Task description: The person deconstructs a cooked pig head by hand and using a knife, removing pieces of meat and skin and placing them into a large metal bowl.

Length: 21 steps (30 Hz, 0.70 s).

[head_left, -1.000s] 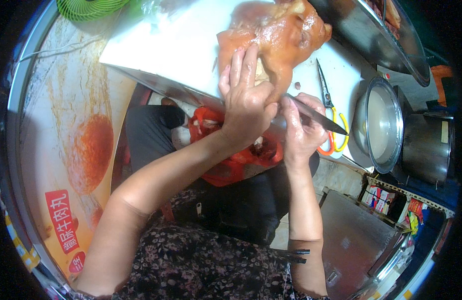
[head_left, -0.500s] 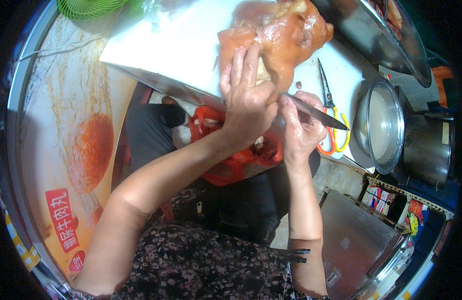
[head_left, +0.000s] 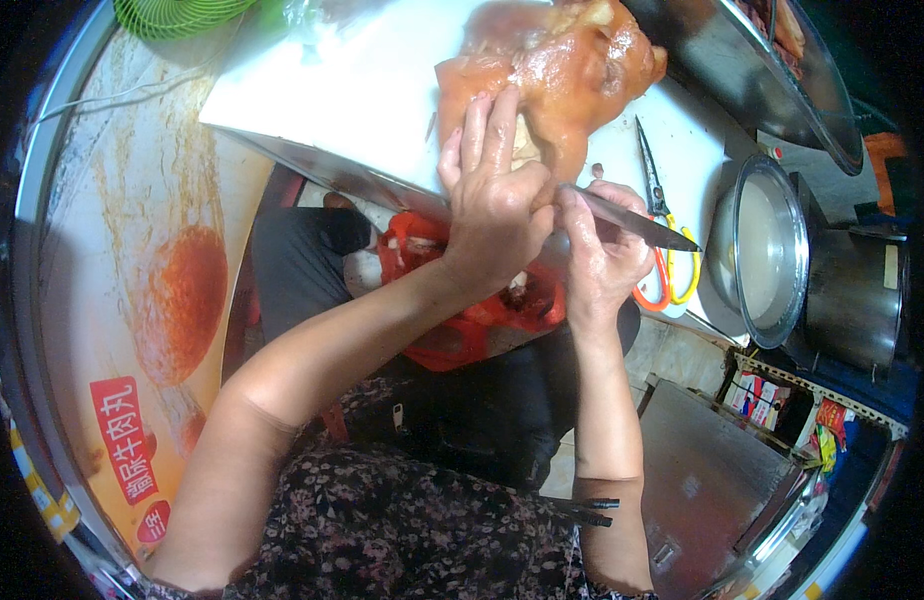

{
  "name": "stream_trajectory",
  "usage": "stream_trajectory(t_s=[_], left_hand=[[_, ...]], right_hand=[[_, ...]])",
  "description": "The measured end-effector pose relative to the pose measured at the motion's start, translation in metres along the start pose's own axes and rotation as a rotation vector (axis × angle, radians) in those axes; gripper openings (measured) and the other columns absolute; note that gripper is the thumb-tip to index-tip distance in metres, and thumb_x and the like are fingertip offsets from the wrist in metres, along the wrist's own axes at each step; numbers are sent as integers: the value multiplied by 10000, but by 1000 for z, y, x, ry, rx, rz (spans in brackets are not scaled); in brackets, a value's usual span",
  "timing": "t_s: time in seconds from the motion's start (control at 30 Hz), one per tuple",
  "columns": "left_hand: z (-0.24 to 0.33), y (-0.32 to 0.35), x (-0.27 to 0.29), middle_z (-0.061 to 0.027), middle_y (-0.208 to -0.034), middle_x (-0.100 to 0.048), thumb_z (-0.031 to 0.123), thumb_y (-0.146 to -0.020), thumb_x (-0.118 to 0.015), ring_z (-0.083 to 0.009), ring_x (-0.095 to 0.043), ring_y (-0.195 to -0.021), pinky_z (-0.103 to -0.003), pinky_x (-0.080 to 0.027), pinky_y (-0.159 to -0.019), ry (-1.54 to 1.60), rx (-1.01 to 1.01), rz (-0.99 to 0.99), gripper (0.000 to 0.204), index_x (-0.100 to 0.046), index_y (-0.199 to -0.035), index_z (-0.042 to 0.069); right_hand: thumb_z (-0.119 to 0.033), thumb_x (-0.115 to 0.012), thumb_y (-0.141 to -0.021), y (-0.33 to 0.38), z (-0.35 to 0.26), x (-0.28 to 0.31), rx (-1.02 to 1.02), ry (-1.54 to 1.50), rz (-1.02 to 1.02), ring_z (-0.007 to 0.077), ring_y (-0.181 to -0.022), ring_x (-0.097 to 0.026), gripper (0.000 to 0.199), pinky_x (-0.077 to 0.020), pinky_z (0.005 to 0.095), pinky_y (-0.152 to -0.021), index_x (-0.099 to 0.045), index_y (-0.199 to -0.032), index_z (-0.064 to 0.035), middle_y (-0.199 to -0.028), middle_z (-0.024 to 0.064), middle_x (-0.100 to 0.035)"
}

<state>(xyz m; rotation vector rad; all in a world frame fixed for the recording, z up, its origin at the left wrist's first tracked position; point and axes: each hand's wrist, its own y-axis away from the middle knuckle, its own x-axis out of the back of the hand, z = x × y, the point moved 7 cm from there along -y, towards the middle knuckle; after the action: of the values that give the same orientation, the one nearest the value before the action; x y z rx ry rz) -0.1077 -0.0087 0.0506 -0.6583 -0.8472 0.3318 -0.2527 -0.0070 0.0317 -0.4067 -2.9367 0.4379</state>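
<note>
A large piece of glossy orange-brown cooked meat [head_left: 552, 80] with skin, possibly a pig's head, lies at the far edge of the white work surface. My left hand [head_left: 502, 205] grips its near edge: some fingers stretch over the skin, while the thumb and forefinger are bent together beside the other hand. Close on the right, my right hand [head_left: 607, 250] is closed on a knife [head_left: 642, 226], its dark pointed blade aimed rightward. The handle is mostly covered by my fingers. Where exactly the knife or fingertips touch the meat is hidden.
Scissors [head_left: 665, 235] with orange and yellow handles lie right of the knife. Farther right stand a metal bowl [head_left: 782, 325] of cloudy liquid and a dark pot [head_left: 857, 300]. A red plastic bag [head_left: 452, 345] hangs below my hands. A green mesh basket [head_left: 172, 20] sits far left.
The knife's tip has tilted very slightly away from me. Both hands and the meat stay almost where they were.
</note>
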Motion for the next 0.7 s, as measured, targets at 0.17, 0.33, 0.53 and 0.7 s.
stream_trajectory(t_s=[0.17,0.33,0.53,0.7], left_hand=[[2,-1,2,-283,-1599,-343,88,-597,-860,-503,-337,-1458,-600,-269,-1116,3,15,-32,260,-720,-805,18],[4,-3,3,-352,-1577,-336,56,-678,-800,-514,-295,-1479,-593,-222,-1131,49,25,-46,144,-734,-781,-21],[2,-2,3,-290,-1597,-334,97,-571,-859,-518,-333,-1453,-595,-265,-1122,2,15,-48,289,-729,-814,10],[3,-2,2,-291,-1599,-329,108,-565,-870,-527,-329,-1452,-604,-267,-1118,13,15,-52,319,-735,-835,6]], right_hand=[[-7,-803,-859,0,7,8,-50,-32,50,97,-755,-644,202,-531,244,-681,-657,-998,11,-868,43,-688],[22,-769,-888,-6,-5,4,-164,-193,20,100,-713,-652,193,-544,247,-669,-636,-1027,33,-867,73,-697],[40,-753,-895,-20,-3,-2,-229,-249,25,93,-681,-650,192,-530,224,-609,-616,-1030,44,-834,80,-694],[37,-758,-888,-26,2,-5,-266,-177,-22,86,-656,-641,181,-520,219,-580,-624,-1010,33,-804,67,-689]])
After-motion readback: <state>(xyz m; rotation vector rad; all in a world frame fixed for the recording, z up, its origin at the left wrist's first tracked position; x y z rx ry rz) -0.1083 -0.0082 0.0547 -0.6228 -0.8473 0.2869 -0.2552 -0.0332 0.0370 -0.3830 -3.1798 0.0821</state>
